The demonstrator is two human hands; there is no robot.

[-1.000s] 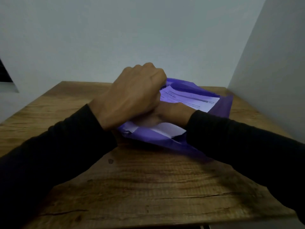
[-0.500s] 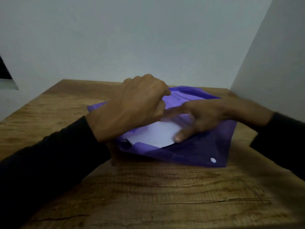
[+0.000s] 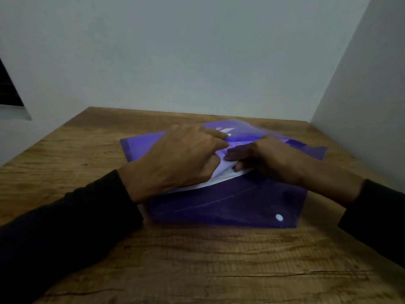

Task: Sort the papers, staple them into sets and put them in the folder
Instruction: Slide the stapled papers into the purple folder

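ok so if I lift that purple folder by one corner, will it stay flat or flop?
The folder will probably flop: it is thin translucent plastic, and its flap already bows upward. Its glossy surface suggests it may slide easily on the table. The papers stick out of its open mouth, so tilting could spill them.

Dim corner with a wooden table

The grained table [image 3: 197,270] sits against 2 plain pale walls, back wall [image 3: 175,51] and side wall [image 3: 377,88]; a dark window [image 3: 8,88] shows at left.
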